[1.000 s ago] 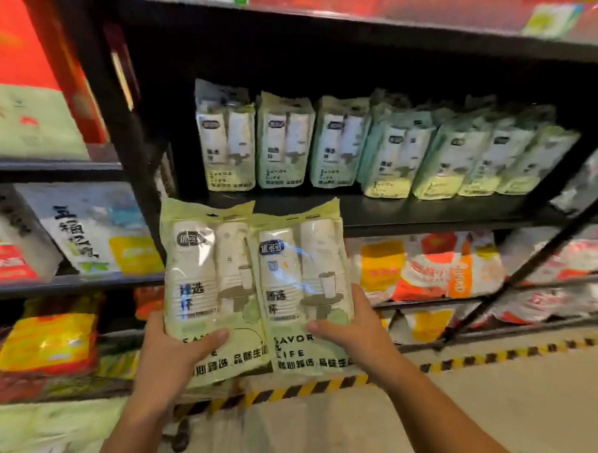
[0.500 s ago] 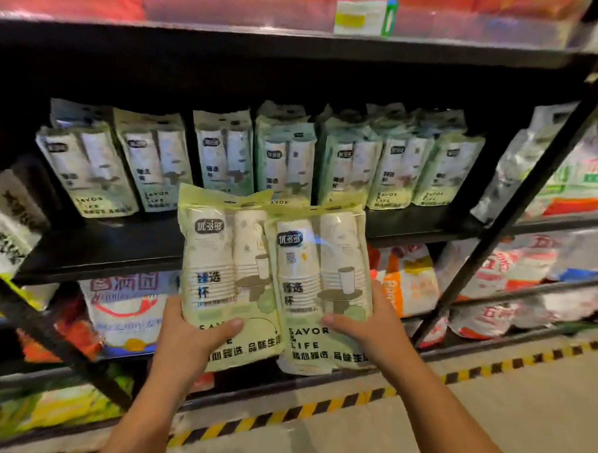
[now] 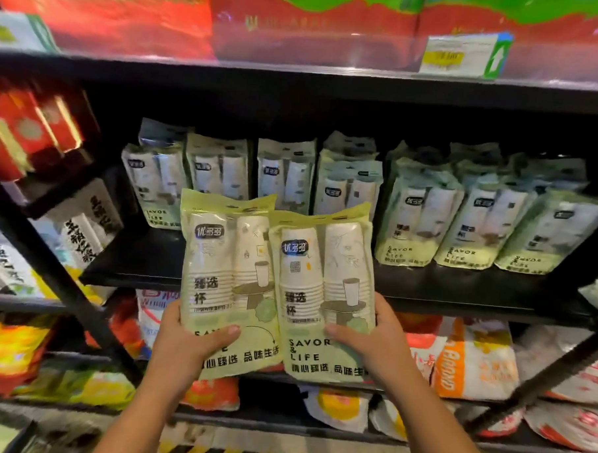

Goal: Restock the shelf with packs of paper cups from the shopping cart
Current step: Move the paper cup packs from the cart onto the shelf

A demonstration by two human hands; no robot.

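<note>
A: Compared with half a second earlier, both held packs sit higher against the shelving and appear larger, and the red packaging on the top tier now fills the upper part of the frame.

B: Which hand holds which pack?

A: At lower centre, the left hand [image 3: 186, 338] grips the left pale-green plastic pack of white paper cups [image 3: 225, 278], thumb laid across its lower front. Just to the right, the right hand [image 3: 371, 339] grips the right pale-green plastic pack of white paper cups [image 3: 323, 296] in the same way. Both hands are closed on their packs; the fingers behind are hidden.

B: How do the two packs stand to each other?

A: Upright, side by side, with the right pack's edge overlapping the left one's. The left pack's top sits slightly higher in the frame.

B: And relative to the shelf?

A: Both are in front of the black metal shelf board [image 3: 145, 264] at mid-frame, neither resting on it. Their tops overlap the row of matching cup packs [image 3: 411, 210] standing along that board from centre-left to the right edge.

B: Other labelled features?

A: A white and yellow price tag [image 3: 459, 53] at the upper right, orange and white bags [image 3: 470, 360] on the lower tier at right, and a black diagonal frame brace [image 3: 58, 284] at left.
</note>
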